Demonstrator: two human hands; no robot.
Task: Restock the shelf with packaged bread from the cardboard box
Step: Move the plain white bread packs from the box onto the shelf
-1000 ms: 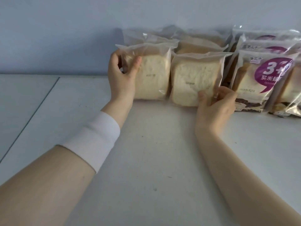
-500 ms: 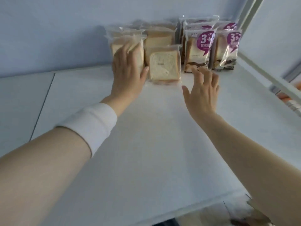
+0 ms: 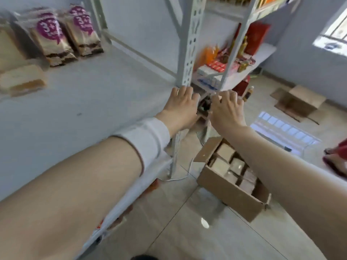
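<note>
Two hands are in view, both empty. The left hand (image 3: 180,106) is at the right front corner of the shelf (image 3: 105,94), fingers extended and slightly spread, palm down, with nothing in its grip. A white cuff (image 3: 144,141) covers that wrist. The right hand (image 3: 228,109) is just right of the left, past the shelf edge and above the floor, fingers loosely curled, with nothing in its grip.

Packaged bread is in two places. On the far left of the shelf, purple-label packs (image 3: 65,34) stand upright in a row; one plain loaf (image 3: 22,79) lies flat nearer, at the left edge. More packs fill the open box (image 3: 231,196) on the floor below the right forearm.

A perforated upright (image 3: 189,44) rises from the shelf corner just beyond the left fingertips. A second, open box (image 3: 302,102) sits far right on the floor.
</note>
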